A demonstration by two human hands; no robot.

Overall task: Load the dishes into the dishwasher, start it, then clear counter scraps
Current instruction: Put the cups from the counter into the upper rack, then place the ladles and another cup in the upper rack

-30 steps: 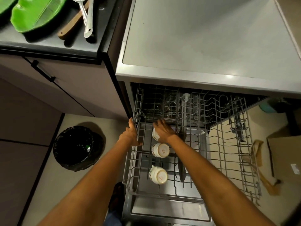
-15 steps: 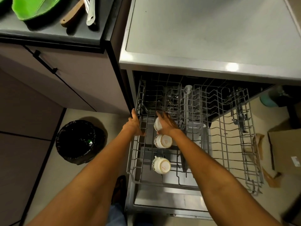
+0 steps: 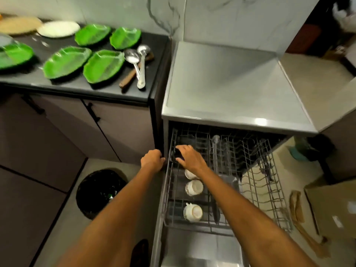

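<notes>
The dishwasher [image 3: 238,120] stands open with its wire rack [image 3: 269,191] pulled out. Three white cups lie in the rack's left row: one [image 3: 189,174] half hidden under my right wrist, one [image 3: 194,187] in the middle, one [image 3: 192,212] nearest me. My right hand [image 3: 190,158] reaches over the rack's back left corner, fingers spread and bent around a dark patch; whether it holds anything is unclear. My left hand [image 3: 153,160] grips the rack's left rim by the dishwasher's side. Green leaf-shaped plates [image 3: 104,65] and ladles [image 3: 139,62] lie on the dark counter [image 3: 115,91].
A black-lined bin [image 3: 100,191] stands on the floor left of the rack. A cardboard box [image 3: 335,207] and brown strips [image 3: 297,209] lie on the floor at the right. A white plate [image 3: 58,28] sits at the counter's back. Cabinet doors with black handles [image 3: 92,112] are below.
My head has lifted, bringing the counter and its plates into view. My right hand has left the third cup and moved toward the rack's back left corner. My left hand stays on the rim.
</notes>
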